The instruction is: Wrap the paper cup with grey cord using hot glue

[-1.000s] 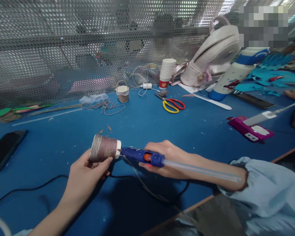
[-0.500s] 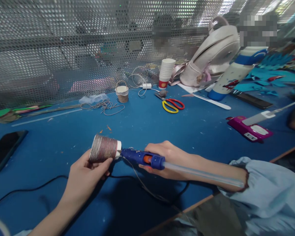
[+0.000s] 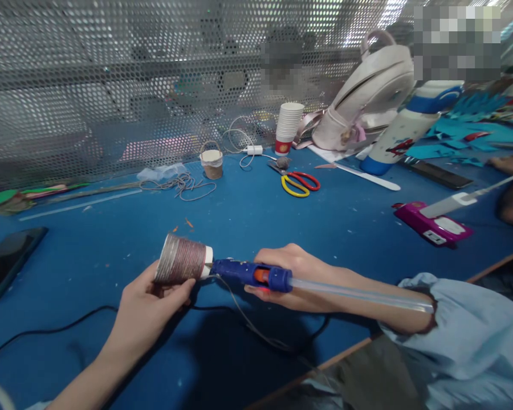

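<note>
A paper cup point(image 3: 182, 259) wound with grey and reddish-brown string lies on its side in my left hand point(image 3: 151, 307), whose fingers wrap round its lower side. A bare white band of the cup shows at its right end. My right hand point(image 3: 301, 276) grips a blue hot glue gun point(image 3: 239, 272) with a clear glue stick point(image 3: 363, 296) sticking out of its back. The gun's nozzle points left at the white band, at or very near its surface. A loose string point(image 3: 243, 319) trails from the cup down toward the table's front edge.
Behind are a small string-wrapped basket point(image 3: 212, 165), tangled string point(image 3: 183, 183), scissors point(image 3: 299, 183), stacked paper cups point(image 3: 289, 128), a backpack point(image 3: 363, 97) and a bottle point(image 3: 402, 139). A purple power strip point(image 3: 431, 225) lies right, a phone point(image 3: 11, 262) left. A black cord point(image 3: 55, 327) crosses the front. Another person's hand point(image 3: 511, 165) is far right.
The glue gun has shifted slightly right, and its stick has tilted up a little. The cup stays in my left hand, almost unmoved. Another person's hand shows more at the far right.
</note>
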`<state>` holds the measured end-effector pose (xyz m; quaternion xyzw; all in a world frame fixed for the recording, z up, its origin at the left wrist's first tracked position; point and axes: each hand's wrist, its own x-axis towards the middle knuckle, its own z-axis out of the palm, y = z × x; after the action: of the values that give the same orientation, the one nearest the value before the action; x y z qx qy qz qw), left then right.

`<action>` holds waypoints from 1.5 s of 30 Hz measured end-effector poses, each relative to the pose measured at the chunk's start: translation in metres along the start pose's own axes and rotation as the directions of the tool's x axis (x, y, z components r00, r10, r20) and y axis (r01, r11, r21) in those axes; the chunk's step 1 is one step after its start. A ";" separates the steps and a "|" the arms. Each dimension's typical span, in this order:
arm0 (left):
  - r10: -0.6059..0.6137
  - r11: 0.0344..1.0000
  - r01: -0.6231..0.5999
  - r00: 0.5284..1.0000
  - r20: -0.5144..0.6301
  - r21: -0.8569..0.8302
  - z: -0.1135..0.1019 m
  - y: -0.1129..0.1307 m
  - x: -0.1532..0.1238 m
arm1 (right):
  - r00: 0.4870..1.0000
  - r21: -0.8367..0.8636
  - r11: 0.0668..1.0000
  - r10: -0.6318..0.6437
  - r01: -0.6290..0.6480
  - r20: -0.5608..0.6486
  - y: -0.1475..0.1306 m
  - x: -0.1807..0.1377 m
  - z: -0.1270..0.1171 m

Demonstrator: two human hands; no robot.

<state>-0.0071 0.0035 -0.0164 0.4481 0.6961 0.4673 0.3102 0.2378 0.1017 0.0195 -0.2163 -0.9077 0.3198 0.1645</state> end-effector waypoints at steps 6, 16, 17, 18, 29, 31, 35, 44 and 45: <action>0.014 1.000 -0.014 1.000 0.000 0.010 -0.001 0.001 0.001 | 0.999 -0.010 0.999 0.053 -0.053 0.004 -0.002 0.000 -0.004; 0.065 0.995 -0.070 0.995 0.069 0.072 -0.008 -0.006 0.005 | 0.995 0.072 0.993 0.096 -0.095 -0.009 -0.005 0.001 -0.008; 0.074 0.994 -0.079 0.995 0.068 0.075 -0.008 -0.006 0.005 | 0.993 0.083 0.990 0.116 -0.114 -0.018 -0.005 0.002 -0.009; 0.084 0.993 -0.089 0.994 0.064 0.074 -0.008 -0.005 0.005 | 0.991 0.091 0.988 0.131 -0.128 -0.029 -0.005 0.002 -0.009; 0.170 0.985 -0.170 0.986 0.002 0.029 -0.002 -0.002 0.004 | 0.992 0.135 0.983 0.124 -0.127 0.027 -0.006 0.001 -0.008; 0.174 0.984 -0.175 0.985 0.013 0.032 -0.002 -0.001 0.005 | 0.991 0.120 0.984 0.131 -0.130 0.005 -0.005 0.002 -0.008; 0.146 0.989 -0.146 0.989 -0.013 0.020 0.001 0.003 0.000 | 0.988 0.111 0.983 0.150 -0.144 -0.042 -0.002 0.003 -0.011; 0.103 0.994 -0.101 0.994 -0.037 0.043 0.000 0.003 -0.004 | 0.990 0.112 0.984 0.139 -0.136 -0.018 -0.006 0.003 -0.013; 0.106 0.994 -0.104 0.994 -0.038 0.044 0.000 0.003 -0.004 | 0.991 0.113 0.985 0.136 -0.133 -0.019 -0.006 0.003 -0.013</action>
<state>-0.0044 0.0001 -0.0136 0.4810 0.6874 0.4772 0.2617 0.2393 0.1059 0.0332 -0.2718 -0.8695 0.3774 0.1664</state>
